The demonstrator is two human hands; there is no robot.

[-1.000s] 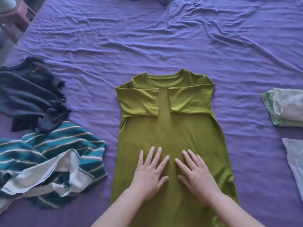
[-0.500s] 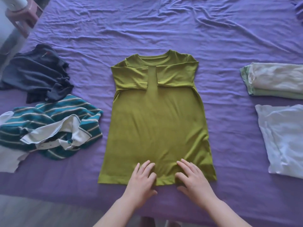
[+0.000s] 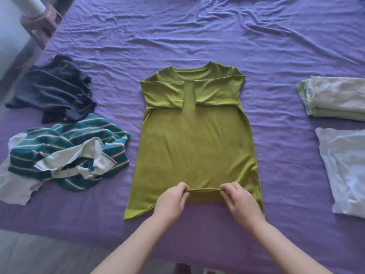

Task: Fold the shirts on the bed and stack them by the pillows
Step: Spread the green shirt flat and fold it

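Note:
An olive green shirt (image 3: 195, 143) lies flat on the purple bed sheet (image 3: 197, 36), collar away from me, both sleeves folded in across the chest. My left hand (image 3: 173, 200) and my right hand (image 3: 240, 199) each pinch the shirt's bottom hem near its middle and have lifted it into a small fold. A crumpled teal striped shirt (image 3: 67, 147) and a dark navy shirt (image 3: 57, 89) lie to the left. A stack of folded pale shirts (image 3: 335, 97) sits at the right.
A white pillow (image 3: 347, 171) lies at the right edge below the folded stack. A pink stool (image 3: 41, 26) with a white object on it stands off the bed's far left corner. The bed's near edge and floor show at the bottom left.
My hands slid down the green shirt from its middle to the hem, then went from flat on the cloth to pinching and lifting the hem. The camera view pulled back.

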